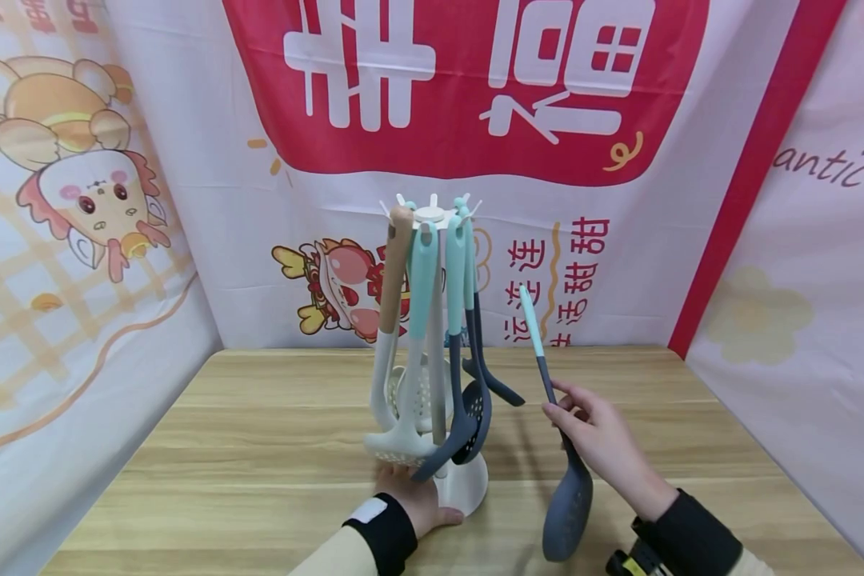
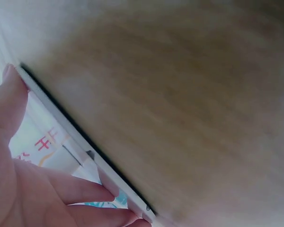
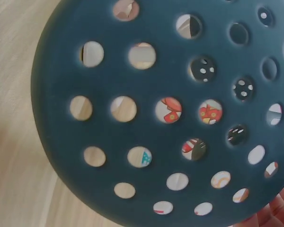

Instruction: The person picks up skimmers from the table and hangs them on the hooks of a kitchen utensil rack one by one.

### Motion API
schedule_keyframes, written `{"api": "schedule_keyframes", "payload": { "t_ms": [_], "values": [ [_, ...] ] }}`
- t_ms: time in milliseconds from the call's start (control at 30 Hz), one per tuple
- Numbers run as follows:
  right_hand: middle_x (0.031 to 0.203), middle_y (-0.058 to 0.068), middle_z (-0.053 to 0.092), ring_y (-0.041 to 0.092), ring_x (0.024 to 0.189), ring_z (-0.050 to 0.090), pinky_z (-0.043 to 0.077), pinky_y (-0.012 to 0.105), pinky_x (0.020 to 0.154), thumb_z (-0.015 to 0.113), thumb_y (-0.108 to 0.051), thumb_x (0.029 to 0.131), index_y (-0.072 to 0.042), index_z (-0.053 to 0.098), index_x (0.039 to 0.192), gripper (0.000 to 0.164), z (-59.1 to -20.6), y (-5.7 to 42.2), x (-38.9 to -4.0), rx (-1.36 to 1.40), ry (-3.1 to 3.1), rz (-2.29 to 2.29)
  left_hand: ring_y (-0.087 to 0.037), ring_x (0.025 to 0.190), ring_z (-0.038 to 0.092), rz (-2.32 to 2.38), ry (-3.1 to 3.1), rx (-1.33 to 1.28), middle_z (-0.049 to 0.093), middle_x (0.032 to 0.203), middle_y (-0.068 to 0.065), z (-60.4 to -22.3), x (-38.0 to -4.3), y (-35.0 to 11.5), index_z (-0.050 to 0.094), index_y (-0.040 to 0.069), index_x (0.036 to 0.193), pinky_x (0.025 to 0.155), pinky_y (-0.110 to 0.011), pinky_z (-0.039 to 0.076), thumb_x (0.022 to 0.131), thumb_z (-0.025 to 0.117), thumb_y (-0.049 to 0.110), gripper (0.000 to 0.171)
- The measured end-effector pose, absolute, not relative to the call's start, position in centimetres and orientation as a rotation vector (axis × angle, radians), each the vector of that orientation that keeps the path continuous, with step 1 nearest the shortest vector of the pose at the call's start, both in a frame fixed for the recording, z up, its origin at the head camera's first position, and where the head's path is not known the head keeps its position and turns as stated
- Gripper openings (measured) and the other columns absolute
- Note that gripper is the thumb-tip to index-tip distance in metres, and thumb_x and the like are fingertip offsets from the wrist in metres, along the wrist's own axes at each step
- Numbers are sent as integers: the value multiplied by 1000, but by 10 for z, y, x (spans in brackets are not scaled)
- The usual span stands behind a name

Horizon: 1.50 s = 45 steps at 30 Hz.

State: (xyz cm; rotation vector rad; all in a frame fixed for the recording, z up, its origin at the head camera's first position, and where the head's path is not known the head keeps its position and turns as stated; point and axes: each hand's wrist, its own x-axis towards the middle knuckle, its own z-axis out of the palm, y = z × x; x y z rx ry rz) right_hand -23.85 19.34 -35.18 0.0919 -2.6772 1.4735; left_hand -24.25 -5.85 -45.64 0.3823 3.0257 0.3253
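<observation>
Out to the right in the head view, my right hand pinches the dark shaft of a skimmer whose teal handle points up. Its perforated head fills most of the right wrist view, with fingers at the lower right corner. My left hand grips the round white base of a utensil stand, its thumb along the near edge. From the left wrist, the thumb and fingers hold the rim of this base. Several utensils hang around the stand's pole.
On the stand hang a white ladle with a brown handle, a pale perforated masher and dark tools such as a spatula. A wooden table lies beneath; printed cloth hangs behind and at both sides.
</observation>
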Motion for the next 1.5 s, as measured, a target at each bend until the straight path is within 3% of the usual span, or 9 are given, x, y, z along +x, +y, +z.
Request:
{"api": "schedule_keyframes", "payload": {
  "t_ms": [367, 700, 1000, 1267, 1500],
  "values": [
    [93, 14, 63, 14, 65, 56, 47, 27, 58, 60, -17, 99, -4, 54, 140, 43, -337, 190, -237, 199, -2537, 1474, -30, 138, 43, 184, 2979, 404, 52, 147, -10, -442, -241, -56, 57, 3, 133, 113, -47, 32, 74, 78, 59, 84],
    [98, 14, 61, 12, 66, 56, 49, 25, 61, 59, -16, 100, -8, 54, 141, 42, -323, 186, -237, 272, -2437, 1456, -26, 137, 44, -66, 3043, 484, 52, 146, -6, -445, -247, -64, 56, 8, 137, 109, -47, 34, 70, 73, 72, 94],
    [100, 15, 64, 12, 70, 56, 51, 24, 63, 57, -14, 100, -8, 55, 141, 41, -313, 183, -237, 324, -2378, 1427, -35, 124, 54, 209, 3046, 545, 55, 142, -13, -441, -248, -72, 51, 7, 139, 97, -53, 42, 60, 88, 57, 100],
    [94, 13, 64, 11, 70, 54, 48, 23, 63, 58, -11, 100, -10, 58, 138, 38, -296, 177, -241, 442, -2310, 1258, -54, 134, 38, 359, 2942, 507, 42, 153, -18, -441, -256, -81, 46, 13, 144, 101, -70, 33, 61, 90, 52, 102],
    [93, 9, 62, 14, 73, 51, 47, 22, 64, 57, -10, 100, -12, 57, 139, 39, -282, 175, -249, 498, -2292, 1157, -56, 135, 36, 265, 2940, 479, 40, 155, -15, -443, -259, -82, 47, 21, 143, 101, -73, 33, 58, 92, 52, 101]
  ]
}}
